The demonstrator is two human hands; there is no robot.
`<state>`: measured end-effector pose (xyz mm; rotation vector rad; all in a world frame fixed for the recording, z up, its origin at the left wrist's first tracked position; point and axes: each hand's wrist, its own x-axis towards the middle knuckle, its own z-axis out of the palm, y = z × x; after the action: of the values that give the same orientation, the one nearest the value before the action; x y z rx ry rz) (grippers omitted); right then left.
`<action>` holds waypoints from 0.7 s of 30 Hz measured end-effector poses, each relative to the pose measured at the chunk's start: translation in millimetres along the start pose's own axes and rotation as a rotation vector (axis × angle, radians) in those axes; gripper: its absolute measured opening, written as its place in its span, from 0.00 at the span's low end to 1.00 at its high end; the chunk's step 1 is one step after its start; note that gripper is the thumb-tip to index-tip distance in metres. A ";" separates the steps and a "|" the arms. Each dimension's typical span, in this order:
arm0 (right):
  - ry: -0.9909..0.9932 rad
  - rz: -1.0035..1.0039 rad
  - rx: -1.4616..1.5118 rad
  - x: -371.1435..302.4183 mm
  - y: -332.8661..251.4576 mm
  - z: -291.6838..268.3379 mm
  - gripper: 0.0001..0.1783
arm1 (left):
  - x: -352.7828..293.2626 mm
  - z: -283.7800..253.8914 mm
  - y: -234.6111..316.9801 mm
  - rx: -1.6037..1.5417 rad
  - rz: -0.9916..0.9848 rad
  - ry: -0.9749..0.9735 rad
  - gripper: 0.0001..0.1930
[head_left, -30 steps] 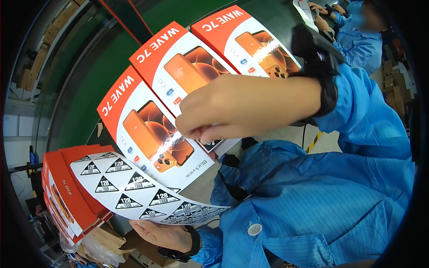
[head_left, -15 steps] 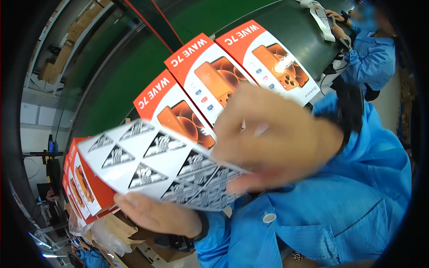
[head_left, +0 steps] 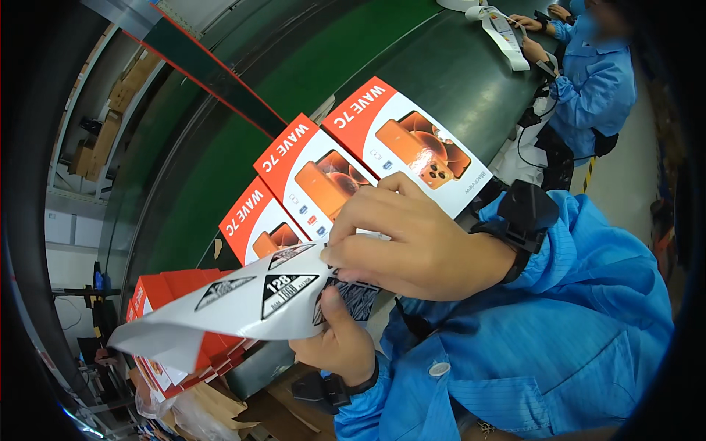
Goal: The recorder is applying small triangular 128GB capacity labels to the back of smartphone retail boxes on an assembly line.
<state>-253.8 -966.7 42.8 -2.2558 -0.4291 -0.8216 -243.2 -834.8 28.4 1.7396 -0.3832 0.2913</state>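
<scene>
A white sheet of black triangular stickers (head_left: 250, 300) is held up in front of me, its far left end curling downward. My left hand (head_left: 340, 344) grips the sheet from below, thumb on top of its near right end. Over that same end, the bent fingers of my right hand (head_left: 412, 239) pinch at the sheet beside a black triangle. Whether a sticker is lifted there is hidden by the fingertips. Just beyond lie three orange-and-white phone boxes, side by side: a left box (head_left: 250, 213), a middle box (head_left: 312, 173) and a right box (head_left: 412, 140).
More red-and-white boxes (head_left: 165, 290) are stacked at the left, partly behind the sheet. The boxes rest on a dark green bench (head_left: 471, 95). Farther right, a co-worker in a blue jacket (head_left: 596, 88) handles a strip of white labels (head_left: 504, 40). Plastic wrapping (head_left: 198, 411) lies at the lower left.
The sheet has tipped to a flatter angle and curled, and my left hand has shifted right along it. My right hand has slowed from a blur into a pinch at the sheet.
</scene>
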 end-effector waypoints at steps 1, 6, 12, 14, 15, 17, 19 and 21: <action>0.009 0.012 0.059 -0.4 1.2 0.4 0.09 | -0.6 0.7 -1.0 0.044 0.044 -0.002 0.13; 0.191 -0.202 0.029 -7.3 11.5 8.0 0.08 | 0.5 10.1 10.1 -0.016 -0.046 0.039 0.12; 0.226 -0.117 0.077 -7.9 19.8 13.4 0.09 | -2.5 17.6 5.7 0.176 0.049 0.036 0.15; 0.175 -0.126 0.053 -8.5 19.4 7.7 0.10 | -1.6 22.1 4.7 0.121 0.000 0.045 0.16; 0.123 -0.104 0.051 -9.1 19.2 2.7 0.10 | -1.6 24.2 4.4 0.063 -0.044 0.053 0.16; 0.070 -0.081 0.050 -11.6 19.9 -0.6 0.11 | -3.8 27.8 5.4 0.064 -0.043 0.060 0.16; 0.198 -0.166 -0.018 -15.6 21.3 0.5 0.11 | -5.0 29.7 8.0 0.067 -0.041 0.071 0.16; 0.217 -0.207 -0.038 -20.3 24.5 0.2 0.10 | -5.2 28.6 12.5 0.067 -0.090 0.024 0.16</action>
<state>-256.4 -985.4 17.2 -2.1504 -0.5534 -1.1763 -253.4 -864.5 31.9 1.8114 -0.2797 0.2628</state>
